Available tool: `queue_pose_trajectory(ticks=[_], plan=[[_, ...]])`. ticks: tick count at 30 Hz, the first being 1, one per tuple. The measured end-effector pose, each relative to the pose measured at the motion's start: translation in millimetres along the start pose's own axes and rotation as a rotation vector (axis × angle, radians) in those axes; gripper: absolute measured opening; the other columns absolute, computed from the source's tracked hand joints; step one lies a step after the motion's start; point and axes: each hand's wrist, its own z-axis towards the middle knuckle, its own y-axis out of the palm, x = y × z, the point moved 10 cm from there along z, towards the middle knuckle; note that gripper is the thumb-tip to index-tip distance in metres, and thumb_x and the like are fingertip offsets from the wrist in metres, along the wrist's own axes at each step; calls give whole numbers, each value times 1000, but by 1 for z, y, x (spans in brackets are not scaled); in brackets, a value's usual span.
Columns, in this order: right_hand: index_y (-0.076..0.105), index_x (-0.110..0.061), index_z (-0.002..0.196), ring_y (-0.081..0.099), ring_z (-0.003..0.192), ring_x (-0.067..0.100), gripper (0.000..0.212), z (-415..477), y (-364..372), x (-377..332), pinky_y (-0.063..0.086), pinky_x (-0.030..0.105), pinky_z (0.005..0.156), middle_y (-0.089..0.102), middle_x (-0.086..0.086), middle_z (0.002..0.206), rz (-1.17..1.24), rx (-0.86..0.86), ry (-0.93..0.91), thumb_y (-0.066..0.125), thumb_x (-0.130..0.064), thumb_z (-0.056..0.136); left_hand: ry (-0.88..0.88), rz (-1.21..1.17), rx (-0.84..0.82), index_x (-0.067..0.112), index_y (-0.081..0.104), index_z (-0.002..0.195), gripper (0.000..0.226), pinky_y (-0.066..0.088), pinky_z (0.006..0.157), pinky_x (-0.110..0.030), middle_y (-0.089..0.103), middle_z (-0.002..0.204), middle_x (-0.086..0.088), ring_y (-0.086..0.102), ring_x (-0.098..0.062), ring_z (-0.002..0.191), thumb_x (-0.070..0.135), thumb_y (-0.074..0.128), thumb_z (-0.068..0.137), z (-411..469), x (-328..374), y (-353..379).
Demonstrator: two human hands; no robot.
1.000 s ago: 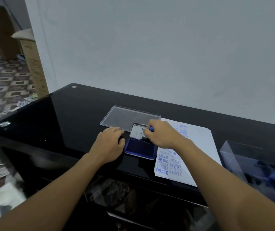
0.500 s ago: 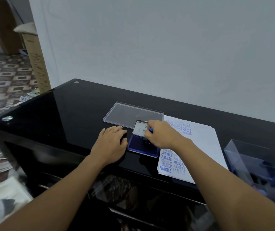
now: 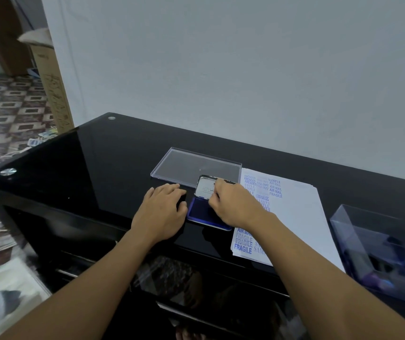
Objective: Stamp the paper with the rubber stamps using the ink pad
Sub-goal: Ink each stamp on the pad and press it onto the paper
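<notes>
Right hand [image 3: 231, 204] curls over the open ink pad [image 3: 201, 212], its grip hidden; left hand [image 3: 162, 212] lies flat, fingers straight, on the black surface [image 3: 98, 168] beside it. Stamped paper [image 3: 294, 217] lies just right, clear lid [image 3: 191, 165] behind, clear box [image 3: 368, 241] farther right.

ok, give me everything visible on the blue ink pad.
The blue rectangular ink pad lies flat on the glossy black table, in a shallow round-cornered case. Its silvery lid stands open at the far edge, tilted back, a white printed label inside. The right hand covers its right side, fingers curled; whatever they hold is hidden. The left hand rests flat beside its left edge; contact unclear. The stamped white paper stack lies to its right.
</notes>
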Motion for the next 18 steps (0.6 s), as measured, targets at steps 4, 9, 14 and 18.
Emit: queue_pose_trajectory(ticks=[4, 9, 14, 18], plan=[[39, -15, 91, 56, 77, 34, 18, -2, 1, 0, 46, 40, 67, 62, 17, 94, 15, 17, 3, 37, -30, 102, 3, 2, 0, 25, 49, 143, 44, 17, 123, -43, 39, 155, 5, 30, -14, 145, 36, 39, 101, 1, -1, 1], [39, -15, 92, 59, 80, 35, 18, -2, 3, 0, 52, 45, 71, 62, 18, 96, 33, 0, 16, 36, -30, 102, 2, 1, -1, 26, 50, 142, 43, 17, 123, -43, 39, 155, 6, 30, -13, 144, 36, 39, 102, 1, -2, 2], [39, -13, 93, 56, 77, 33, 16, 1, 3, 1, 45, 40, 66, 61, 19, 94, 59, -39, 29, 37, -25, 103, 4, 2, -5, 26, 49, 143, 43, 15, 123, -42, 38, 156, 6, 29, -13, 145, 37, 38, 102, 1, -2, 2], [39, -13, 92, 52, 71, 29, 16, 1, 3, 0, 41, 37, 64, 59, 15, 89, 56, -40, 26, 37, -25, 103, 2, 1, -1, 26, 49, 143, 43, 16, 123, -42, 38, 156, 6, 29, -13, 145, 36, 38, 102, 1, -2, 1]])
